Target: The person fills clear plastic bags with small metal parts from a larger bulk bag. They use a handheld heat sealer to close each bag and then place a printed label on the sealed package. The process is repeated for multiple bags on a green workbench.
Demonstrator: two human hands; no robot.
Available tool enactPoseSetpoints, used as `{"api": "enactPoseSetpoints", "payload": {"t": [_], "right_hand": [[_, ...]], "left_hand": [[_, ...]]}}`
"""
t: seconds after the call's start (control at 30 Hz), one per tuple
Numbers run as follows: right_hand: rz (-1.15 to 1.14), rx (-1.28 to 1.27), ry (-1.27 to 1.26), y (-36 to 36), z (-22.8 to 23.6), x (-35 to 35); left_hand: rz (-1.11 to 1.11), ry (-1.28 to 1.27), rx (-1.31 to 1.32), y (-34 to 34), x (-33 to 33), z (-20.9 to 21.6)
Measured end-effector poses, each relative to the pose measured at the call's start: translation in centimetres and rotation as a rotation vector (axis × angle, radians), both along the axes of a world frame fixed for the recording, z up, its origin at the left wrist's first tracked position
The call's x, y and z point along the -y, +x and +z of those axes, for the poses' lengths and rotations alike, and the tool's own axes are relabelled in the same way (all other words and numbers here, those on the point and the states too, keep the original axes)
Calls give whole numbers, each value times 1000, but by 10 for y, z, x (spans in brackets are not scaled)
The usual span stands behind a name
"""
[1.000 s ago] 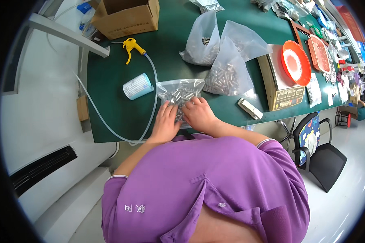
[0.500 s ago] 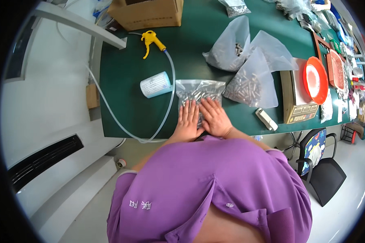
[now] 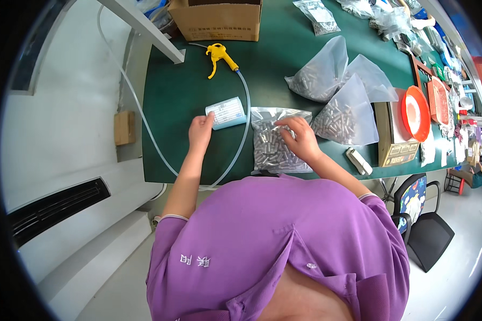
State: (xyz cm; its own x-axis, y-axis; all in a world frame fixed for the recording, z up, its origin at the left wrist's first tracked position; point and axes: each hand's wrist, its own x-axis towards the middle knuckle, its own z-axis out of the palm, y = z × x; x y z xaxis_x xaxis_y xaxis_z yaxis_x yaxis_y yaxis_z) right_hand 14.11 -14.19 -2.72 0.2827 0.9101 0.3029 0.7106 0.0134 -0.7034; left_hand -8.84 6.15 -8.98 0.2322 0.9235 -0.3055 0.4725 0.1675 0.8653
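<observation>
My left hand (image 3: 200,131) is at the near left edge of a roll of white printed labels on pale blue backing (image 3: 226,113), which lies on its side. The thumb presses on the roll and the other fingers are curled against its end. A flat clear plastic bag (image 3: 278,147) full of small metal cylinders lies in front of me. Above its upper right part is my right hand (image 3: 302,140), fingers loosely bent and apart, holding nothing.
A yellow air blow gun (image 3: 218,58) with a looping hose (image 3: 243,142) lies at the left. Translucent bags of metal parts (image 3: 341,119) stand at the right, beside a scale (image 3: 393,142) bearing a red bowl (image 3: 429,115). A cardboard box (image 3: 217,22) sits at the back.
Both hands have lifted off the bag of metal cylinders. The left moved left to the label roll; the right rose toward the bag's upper right. The view has shifted slightly.
</observation>
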Motion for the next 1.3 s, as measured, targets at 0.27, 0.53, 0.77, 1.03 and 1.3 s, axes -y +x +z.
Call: {"api": "enactPoseSetpoints", "payload": {"t": [0.27,0.53,0.77,1.03,1.3], "right_hand": [[-147,-531,-157,-28,22,-59],[-168,-584,-282,-37,53,-35],[-140,-444,-98,-45,73,-21],[-123,-228,-12,-39,80,-6],[-55,-172,62,-35,79,2]], "left_hand": [[-156,-412,662,23,41,53],[-260,-813,853,12,52,68],[-259,-1025,764,25,49,86],[-308,-1157,744,32,61,92],[-299,-1105,701,40,68,95]]}}
